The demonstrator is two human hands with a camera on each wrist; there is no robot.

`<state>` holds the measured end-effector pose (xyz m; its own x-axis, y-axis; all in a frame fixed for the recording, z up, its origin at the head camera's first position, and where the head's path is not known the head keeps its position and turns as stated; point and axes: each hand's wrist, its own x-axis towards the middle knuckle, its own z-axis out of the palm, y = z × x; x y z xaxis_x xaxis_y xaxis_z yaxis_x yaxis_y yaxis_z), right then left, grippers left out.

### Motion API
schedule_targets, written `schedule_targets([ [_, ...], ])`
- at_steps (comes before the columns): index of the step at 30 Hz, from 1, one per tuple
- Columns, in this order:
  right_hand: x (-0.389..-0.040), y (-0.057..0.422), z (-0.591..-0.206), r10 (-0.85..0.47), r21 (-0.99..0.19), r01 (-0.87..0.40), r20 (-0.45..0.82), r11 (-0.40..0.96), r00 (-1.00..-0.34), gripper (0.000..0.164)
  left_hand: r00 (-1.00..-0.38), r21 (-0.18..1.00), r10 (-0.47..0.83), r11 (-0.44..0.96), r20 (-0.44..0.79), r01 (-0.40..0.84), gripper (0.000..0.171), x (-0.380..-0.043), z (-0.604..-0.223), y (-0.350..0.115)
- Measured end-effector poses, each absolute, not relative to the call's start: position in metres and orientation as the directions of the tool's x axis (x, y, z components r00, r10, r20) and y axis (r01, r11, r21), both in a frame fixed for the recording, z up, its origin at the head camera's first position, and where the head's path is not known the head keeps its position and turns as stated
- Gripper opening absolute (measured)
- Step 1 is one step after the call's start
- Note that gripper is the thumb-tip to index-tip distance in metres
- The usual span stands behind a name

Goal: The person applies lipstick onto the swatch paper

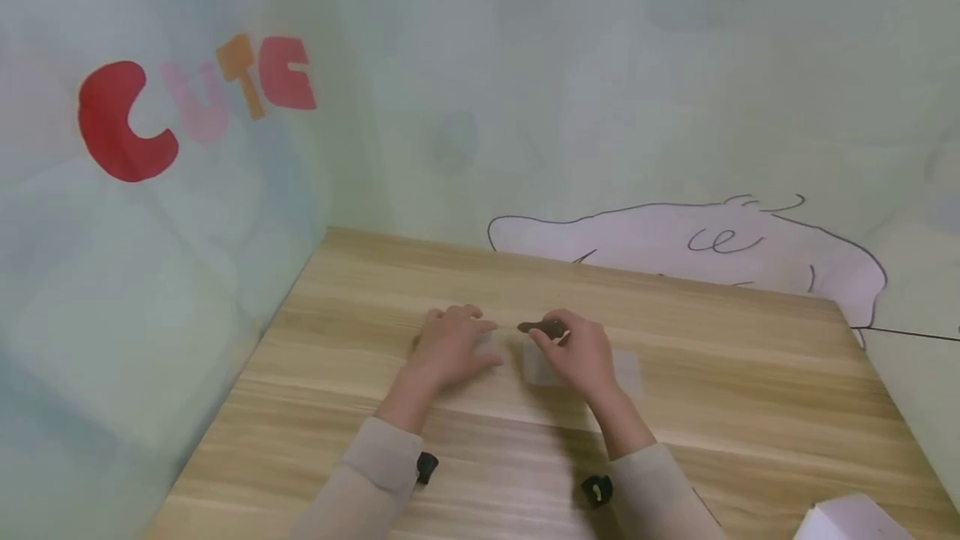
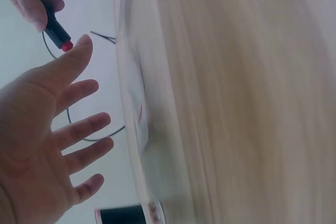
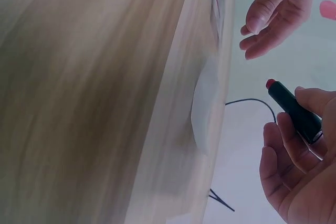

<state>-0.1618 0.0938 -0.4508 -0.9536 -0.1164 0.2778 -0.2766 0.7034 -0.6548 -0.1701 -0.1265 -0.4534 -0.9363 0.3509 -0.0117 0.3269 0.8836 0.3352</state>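
Head view: we see the right hand (image 1: 587, 357), just right of centre in the lower half, pinching a dark tube (image 1: 538, 328) between thumb and fingers, the tube's free end toward the frame's left. The left hand (image 1: 450, 346), left of it, has its fingers spread and grasps nothing that we can see. Below the right hand, a thin, pale sheet (image 1: 628, 372) lies on the table (image 1: 510, 457); a white box (image 1: 855, 519) shows at lower right.

Left wrist view: the tube slants across the upper left, ending in a red tip (image 2: 66, 46) near the left thumb. The left palm faces us with fingers apart, bare of any object. At the lower left edge we note a dark cylinder (image 2: 121, 215), partly cut off.

Right wrist view: at right, the thumb and fingers hold the tube's barrel, the red tip pointing up and left, clear of the left hand at the top. We judge the tube light, stiff and perhaps slippery, its tip softer and prone to smearing; the barrel, well behind the tip, offers the best hold.
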Motion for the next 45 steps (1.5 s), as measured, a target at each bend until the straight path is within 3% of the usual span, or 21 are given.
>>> schedule_targets([
  [15,-0.156,0.125,-0.452,-0.060,-0.650,-0.226,0.268,0.726,-0.962,0.016,-0.899,0.282,0.437,0.867,-0.037,0.410,0.056,-0.176,-0.461,-0.085],
  [35,-0.157,0.124,-0.465,-0.064,-0.638,-0.114,0.101,0.762,-0.993,0.023,-0.893,0.254,0.438,0.879,-0.099,0.403,0.060,-0.175,-0.464,-0.074],
  [45,-0.162,0.118,-0.472,-0.071,-0.612,-0.115,0.096,0.782,-0.993,0.021,-0.896,0.236,0.432,0.886,-0.107,0.399,0.060,-0.174,-0.462,-0.076],
])
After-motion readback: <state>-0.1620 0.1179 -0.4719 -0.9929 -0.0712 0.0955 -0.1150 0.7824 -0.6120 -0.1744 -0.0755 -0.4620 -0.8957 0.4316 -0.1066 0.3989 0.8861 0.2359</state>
